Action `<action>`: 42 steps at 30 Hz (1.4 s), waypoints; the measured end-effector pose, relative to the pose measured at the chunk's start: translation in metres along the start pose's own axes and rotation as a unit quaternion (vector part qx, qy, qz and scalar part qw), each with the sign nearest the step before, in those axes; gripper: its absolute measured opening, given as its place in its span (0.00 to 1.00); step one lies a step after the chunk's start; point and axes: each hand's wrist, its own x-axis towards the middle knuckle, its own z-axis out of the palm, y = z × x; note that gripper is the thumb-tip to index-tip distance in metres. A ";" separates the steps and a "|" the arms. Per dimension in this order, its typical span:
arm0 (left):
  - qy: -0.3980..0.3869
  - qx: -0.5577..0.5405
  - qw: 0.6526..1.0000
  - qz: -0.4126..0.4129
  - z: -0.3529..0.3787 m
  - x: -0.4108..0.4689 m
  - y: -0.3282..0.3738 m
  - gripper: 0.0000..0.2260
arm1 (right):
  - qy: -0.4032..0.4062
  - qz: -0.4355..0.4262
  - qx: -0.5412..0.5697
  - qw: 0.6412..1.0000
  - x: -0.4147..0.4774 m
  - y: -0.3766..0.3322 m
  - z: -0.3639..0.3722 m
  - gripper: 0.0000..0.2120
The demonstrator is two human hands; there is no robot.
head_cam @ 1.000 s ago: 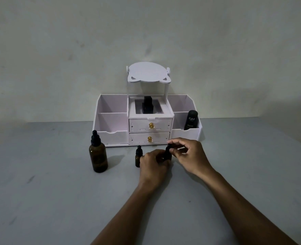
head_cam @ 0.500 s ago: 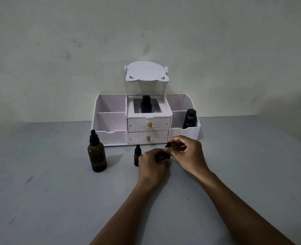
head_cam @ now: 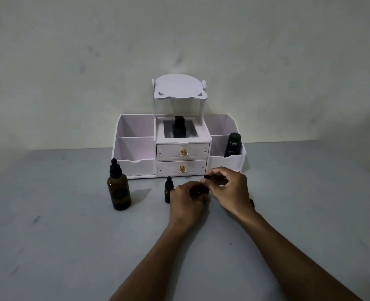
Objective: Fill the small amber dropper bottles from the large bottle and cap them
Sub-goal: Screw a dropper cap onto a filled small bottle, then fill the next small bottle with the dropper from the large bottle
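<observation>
On the grey table, far left, a large amber glass bottle with a black dropper top stands upright, just in front of the left compartment of a white organiser set against the wall. To its right, well apart, a small amber dropper bottle with a black cap stands upright in front of the organiser's two drawers with gold knobs. Just beside it the left hand has its fingers curled round a second small bottle, dark and mostly hidden by the fingers. Behind, in the organiser's middle tray, a black square bottle stands upright. The right hand meets the left, thumb and fingertips pinching a black dropper cap over the held bottle; whether the cap sits on the neck or is clear of it cannot be told. In the organiser's right front compartment a black tube lettered "Kahf" stands leaning slightly
</observation>
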 end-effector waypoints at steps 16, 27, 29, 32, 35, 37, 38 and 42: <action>-0.004 -0.007 1.000 -0.002 -0.001 0.000 0.001 0.13 | -0.007 0.011 0.019 1.000 -0.001 0.003 0.001 0.09; -0.009 -0.008 1.000 -0.016 -0.003 -0.004 0.002 0.13 | -0.012 0.014 0.027 0.999 -0.002 0.004 0.002 0.09; -0.018 -0.010 0.999 -0.034 -0.005 -0.007 0.003 0.17 | -0.022 0.009 0.023 0.999 -0.003 0.003 0.001 0.12; -0.049 -0.003 0.997 -0.059 -0.019 -0.014 0.003 0.27 | -0.013 -0.022 0.031 0.999 -0.002 -0.005 -0.004 0.19; -0.047 0.008 0.998 -0.042 -0.046 -0.028 0.007 0.26 | 0.030 -0.081 0.054 0.995 0.002 -0.025 -0.007 0.17; -0.003 0.008 1.000 0.003 -0.068 -0.035 0.011 0.19 | 0.050 -0.119 0.077 0.989 0.003 -0.045 -0.004 0.14; 0.037 -0.002 0.999 0.028 -0.081 -0.038 0.013 0.16 | 0.050 -0.135 0.093 0.985 0.003 -0.056 0.000 0.12; 0.215 -0.039 0.972 0.085 -0.135 -0.037 0.007 0.08 | -0.010 -0.137 0.150 0.979 0.006 -0.097 0.028 0.09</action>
